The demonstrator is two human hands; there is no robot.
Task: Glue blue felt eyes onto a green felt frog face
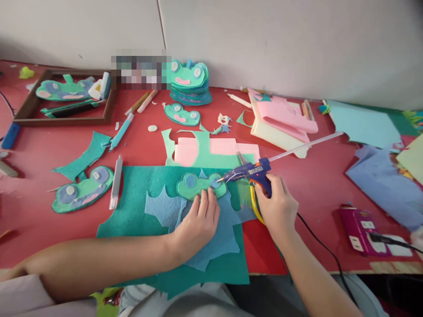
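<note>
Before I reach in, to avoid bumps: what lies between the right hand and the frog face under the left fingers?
The head view shows the glue gun there, gripped by the right hand, its nozzle pointing at the frog face.

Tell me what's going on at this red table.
A person is working on a green felt frog-like face with two blue eye circles. Their left hand rests its fingers on the face's lower edge. Their right hand holds a dark blue glue gun, its nozzle at the eye circle on the right; whether it touches is unclear. Beneath lie jagged blue felt pieces on a teal felt sheet.
</note>
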